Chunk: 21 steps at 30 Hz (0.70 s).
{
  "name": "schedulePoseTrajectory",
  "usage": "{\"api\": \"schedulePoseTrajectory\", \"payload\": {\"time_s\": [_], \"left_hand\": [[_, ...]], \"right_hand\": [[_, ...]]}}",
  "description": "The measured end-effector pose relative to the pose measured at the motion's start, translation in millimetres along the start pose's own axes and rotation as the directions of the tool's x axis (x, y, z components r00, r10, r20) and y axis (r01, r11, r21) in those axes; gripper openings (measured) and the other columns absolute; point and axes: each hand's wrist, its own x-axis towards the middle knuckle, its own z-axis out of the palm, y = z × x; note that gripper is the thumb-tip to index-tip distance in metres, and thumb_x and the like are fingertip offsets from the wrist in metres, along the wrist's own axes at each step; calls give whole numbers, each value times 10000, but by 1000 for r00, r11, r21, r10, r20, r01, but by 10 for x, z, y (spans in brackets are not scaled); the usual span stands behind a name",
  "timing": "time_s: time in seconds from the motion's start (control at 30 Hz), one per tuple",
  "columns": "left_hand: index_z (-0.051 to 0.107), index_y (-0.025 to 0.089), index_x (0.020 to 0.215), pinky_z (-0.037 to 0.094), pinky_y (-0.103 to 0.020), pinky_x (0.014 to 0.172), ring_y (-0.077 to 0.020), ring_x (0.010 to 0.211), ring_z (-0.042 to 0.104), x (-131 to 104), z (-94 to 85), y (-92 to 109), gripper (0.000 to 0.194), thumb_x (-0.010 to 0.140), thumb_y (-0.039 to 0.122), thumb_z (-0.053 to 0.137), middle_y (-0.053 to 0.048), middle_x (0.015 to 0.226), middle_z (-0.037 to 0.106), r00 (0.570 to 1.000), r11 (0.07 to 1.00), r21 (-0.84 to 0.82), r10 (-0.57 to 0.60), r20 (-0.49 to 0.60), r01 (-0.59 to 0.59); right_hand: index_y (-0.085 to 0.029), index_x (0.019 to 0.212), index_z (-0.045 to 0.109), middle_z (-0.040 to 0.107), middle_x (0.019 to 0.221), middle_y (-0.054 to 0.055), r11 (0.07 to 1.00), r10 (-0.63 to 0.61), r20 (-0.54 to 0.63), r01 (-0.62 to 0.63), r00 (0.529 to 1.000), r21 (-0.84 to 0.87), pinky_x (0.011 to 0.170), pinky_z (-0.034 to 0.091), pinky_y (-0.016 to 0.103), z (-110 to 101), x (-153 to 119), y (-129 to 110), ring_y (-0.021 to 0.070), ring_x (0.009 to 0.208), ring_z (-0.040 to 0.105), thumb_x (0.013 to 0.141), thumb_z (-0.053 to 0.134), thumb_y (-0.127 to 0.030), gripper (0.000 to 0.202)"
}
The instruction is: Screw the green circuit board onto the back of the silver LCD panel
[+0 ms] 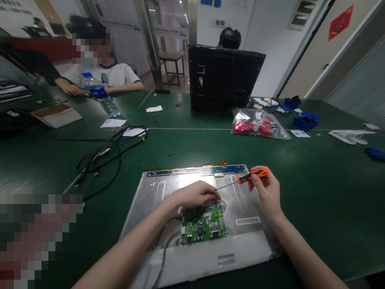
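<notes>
The right hand (pixel 267 193) pinches an orange-and-black screwdriver (pixel 243 178) by its handle, the shaft reaching across to the left hand (pixel 200 193). Those fingers curl down by the far edge of the green circuit board (pixel 205 225), grip impossible to tell! The board sits on a silver metal panel (pixel 251 206).

Seemingly "福" on the red door sign (pixel 341 23)

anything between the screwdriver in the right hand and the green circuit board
Yes, the left hand: its fingers are at the far edge of the green circuit board, by the screwdriver tip. Nothing else visible.
</notes>
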Motion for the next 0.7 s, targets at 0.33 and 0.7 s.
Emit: {"api": "schedulePoseTrajectory", "payload": {"time_s": [0.33, 0.7], "left_hand": [[743, 154, 914, 451, -226, 723, -163, 787, 648, 38, 122, -63, 140, 818, 134, 642, -33, 859, 732, 997, 1000, 22, -15, -71, 16], [764, 148, 908, 454, -212, 680, -159, 743, 662, 64, 167, -84, 142, 788, 112, 697, -39, 824, 742, 995, 1000, -16, -25, -97, 23]], "right_hand": [[-230, 879, 561, 601, 746, 9, 997, -55, 42, 57, 998, -51, 458, 459, 256, 22, -32, -56, 129, 523, 534, 820, 642, -501, 289], [-251, 916, 607, 672, 726, 18, 966, -188, 169, 213, 968, -148, 558, 510, 290, 36, -200, -146, 180, 587, 625, 794, 690, -442, 241]]}}
